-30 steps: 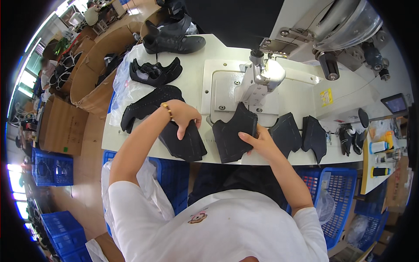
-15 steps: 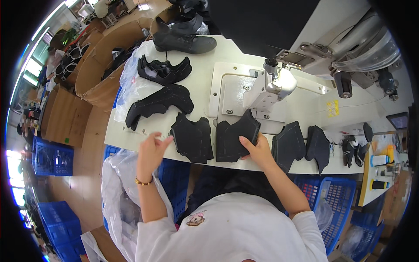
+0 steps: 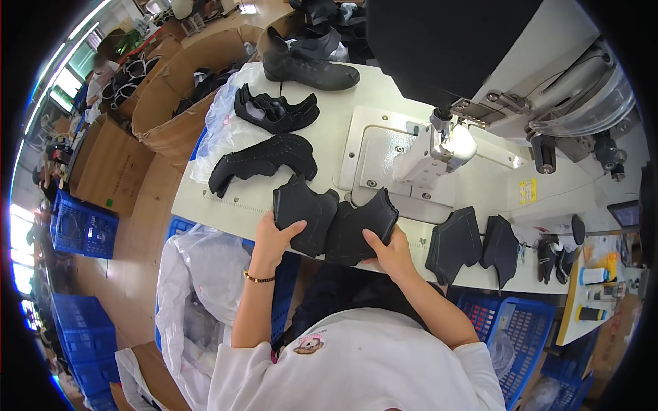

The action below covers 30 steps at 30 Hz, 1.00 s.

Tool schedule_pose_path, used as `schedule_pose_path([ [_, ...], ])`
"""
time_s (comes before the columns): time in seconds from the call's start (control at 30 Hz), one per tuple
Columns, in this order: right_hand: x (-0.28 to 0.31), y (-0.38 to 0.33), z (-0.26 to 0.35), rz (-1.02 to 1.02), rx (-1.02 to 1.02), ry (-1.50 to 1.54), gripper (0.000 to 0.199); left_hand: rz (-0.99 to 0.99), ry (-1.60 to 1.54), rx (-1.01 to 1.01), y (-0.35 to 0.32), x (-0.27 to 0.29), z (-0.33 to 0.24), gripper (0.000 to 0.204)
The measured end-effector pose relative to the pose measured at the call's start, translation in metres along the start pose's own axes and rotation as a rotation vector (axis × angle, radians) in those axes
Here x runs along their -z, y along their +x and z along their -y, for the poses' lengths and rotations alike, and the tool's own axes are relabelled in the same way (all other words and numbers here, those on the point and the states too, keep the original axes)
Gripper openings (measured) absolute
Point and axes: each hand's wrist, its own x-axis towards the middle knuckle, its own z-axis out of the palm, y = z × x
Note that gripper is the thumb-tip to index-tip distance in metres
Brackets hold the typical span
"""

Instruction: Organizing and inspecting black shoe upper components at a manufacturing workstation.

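My left hand [image 3: 274, 240] grips the left edge of a stack of black shoe upper pieces [image 3: 305, 216], thumb on top. My right hand [image 3: 391, 252] holds a second stack of black upper pieces [image 3: 353, 233] by its right edge, thumb on top and fingers beneath. The two stacks meet side by side at the table's front edge. Farther back lie a curved black upper piece [image 3: 264, 163] and a bundle of nested black pieces [image 3: 277, 113]. A black shoe [image 3: 312, 70] stands behind them. To the right rest two more black piles [image 3: 456, 245] [image 3: 500, 250].
A sewing machine [image 3: 439, 147] rises from the white table [image 3: 329, 154]. Plastic sheeting covers a bag [image 3: 199, 267] at the left front. A blue basket [image 3: 524, 342] stands below on the right, and cardboard boxes [image 3: 171, 123] on the left. Thread spools [image 3: 593, 276] sit far right.
My left hand has moved right and taken hold of the left stack. My right hand has brought its stack leftward against the other one. The whole view has shifted slightly.
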Motion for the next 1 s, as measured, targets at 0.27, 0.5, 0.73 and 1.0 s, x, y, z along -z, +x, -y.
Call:
schedule_pose_path([
  [0.27,0.005,0.001,-0.004,0.026,-0.011,0.020,0.041,0.114,-0.102,-0.037,0.006,-0.008,-0.002,0.044],
  [0.5,0.016,-0.010,0.008,0.068,0.049,0.011,0.042,0.139,-0.199,-0.071,-0.011,-0.017,-0.013,0.046],
  [0.73,0.026,-0.010,0.031,0.228,0.084,0.027,0.040,0.200,-0.600,0.071,-0.025,0.007,-0.017,0.040],
  [1.0,0.034,0.010,0.023,0.148,-0.046,-0.206,0.045,-0.154,-0.644,-0.068,0.001,0.082,-0.032,0.034],
])
